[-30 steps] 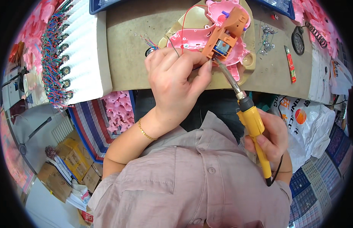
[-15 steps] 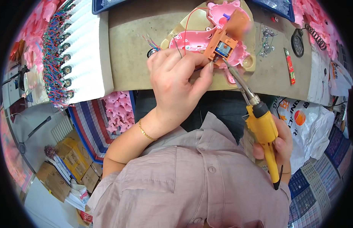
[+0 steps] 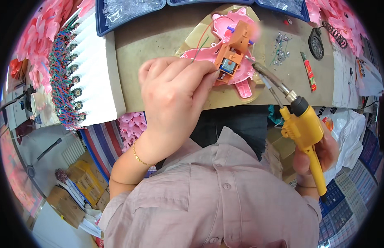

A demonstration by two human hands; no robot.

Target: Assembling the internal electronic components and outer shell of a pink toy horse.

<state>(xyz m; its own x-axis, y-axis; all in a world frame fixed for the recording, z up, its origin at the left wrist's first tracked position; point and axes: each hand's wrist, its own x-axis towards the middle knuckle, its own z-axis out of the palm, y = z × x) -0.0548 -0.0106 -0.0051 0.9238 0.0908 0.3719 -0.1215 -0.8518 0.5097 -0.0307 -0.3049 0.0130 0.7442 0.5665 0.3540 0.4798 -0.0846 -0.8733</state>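
Note:
My right hand (image 3: 324, 151) grips a yellow soldering gun (image 3: 309, 128) by its handle. The metal tip points up and left and ends just right of an orange plastic gearbox (image 3: 237, 41) with a small motor (image 3: 228, 66) in it. My left hand (image 3: 171, 95) is closed, thumb and forefinger pinched at the gearbox's lower left edge; what they pinch is hidden. A green wire (image 3: 204, 43) and a red wire (image 3: 201, 35) rise beyond its knuckles. The gearbox sits over a pink toy shell half (image 3: 237, 18), which lies in a beige holding mould (image 3: 192, 37).
On the left, a white foam block (image 3: 101, 82) holds a row of small round speakers with tangled wires (image 3: 62, 82). Blue trays (image 3: 130, 16) of clear parts line the back. Solder bits (image 3: 280, 49), a red-green strip (image 3: 308, 70) and a coiled-spring stand (image 3: 316, 43) lie right.
The soldering gun has moved right and down, and its tip has come away from the motor area. The left hand stays pinched at the gearbox. The view has shifted, showing more of the back trays.

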